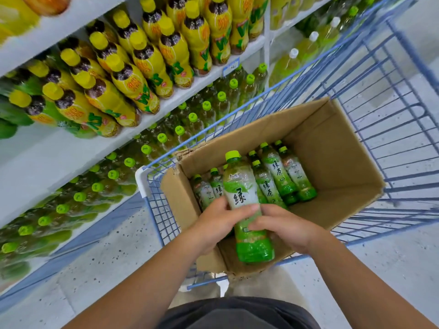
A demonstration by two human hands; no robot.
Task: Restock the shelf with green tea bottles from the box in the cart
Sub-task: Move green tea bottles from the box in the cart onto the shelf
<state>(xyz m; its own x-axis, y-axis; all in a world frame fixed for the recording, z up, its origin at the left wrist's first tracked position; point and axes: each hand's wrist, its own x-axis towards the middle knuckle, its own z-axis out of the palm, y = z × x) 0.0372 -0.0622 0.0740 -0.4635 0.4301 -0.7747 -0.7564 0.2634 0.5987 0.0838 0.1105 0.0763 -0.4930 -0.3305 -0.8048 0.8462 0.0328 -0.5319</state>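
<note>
A green tea bottle (240, 186) with a lime cap and green-white label is lifted above the open cardboard box (332, 162), which sits in the blue wire cart (392, 96). My left hand (218, 224) wraps its middle from the left. My right hand (287, 229) touches its lower part from the right with fingers on the label. Several more green tea bottles (280, 176) lie in the box. The lower shelf (78, 219) on the left holds rows of green-capped bottles (147, 150).
The upper shelf holds yellow-capped lemon tea bottles (123, 77). Pale bottles with white caps (294, 58) stand on the shelf further right. The cart stands close to the shelving on a speckled grey floor (114, 257).
</note>
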